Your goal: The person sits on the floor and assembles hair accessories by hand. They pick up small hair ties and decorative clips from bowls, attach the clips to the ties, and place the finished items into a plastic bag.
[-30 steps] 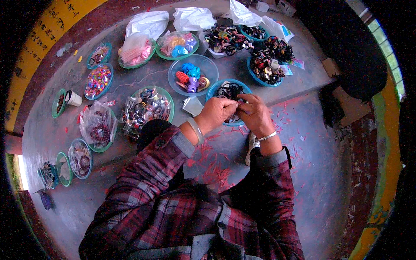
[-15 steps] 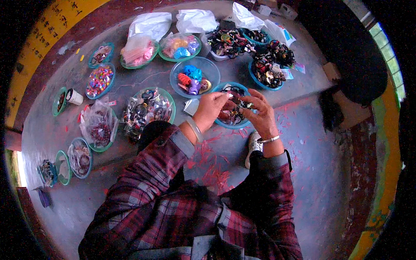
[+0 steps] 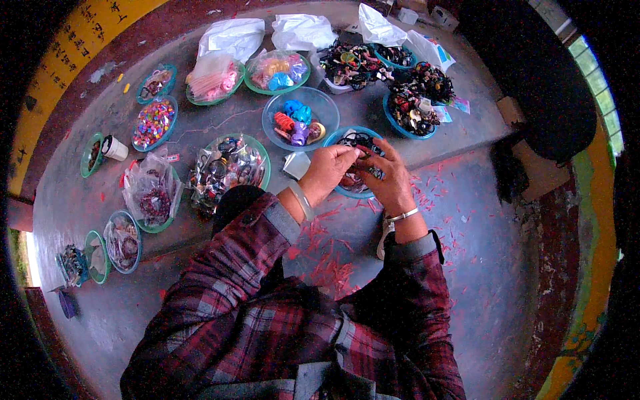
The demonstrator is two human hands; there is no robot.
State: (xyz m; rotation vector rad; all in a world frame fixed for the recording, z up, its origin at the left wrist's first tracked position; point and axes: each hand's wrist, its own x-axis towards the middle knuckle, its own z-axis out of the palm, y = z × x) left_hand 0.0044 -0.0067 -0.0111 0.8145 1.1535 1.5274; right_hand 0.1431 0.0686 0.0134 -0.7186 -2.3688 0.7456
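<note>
Plaid sleeves point(image 3: 227, 247) are right up close, and past them a bunch of red scraps point(image 3: 333, 275) litters the grey floor by a white shoe point(image 3: 385, 241). Then the hands: left hand point(image 3: 327, 170) has thumb and fingertips bunched together, right hand point(image 3: 389, 181) is right beside it, fingers bent and spread a bit, the tips meeting the left's. Honestly can't tell if either is gripping something, any piece in there is too tiny to see from here. They're over a blue bowl point(image 3: 360, 195) with tangled black bands point(image 3: 353, 138) in it. White packet point(image 3: 295, 165) sits just left of that. Further back, a clear bowl point(image 3: 273, 111) of blue, red and purple bits, then white bags point(image 3: 230, 39) way behind.
</note>
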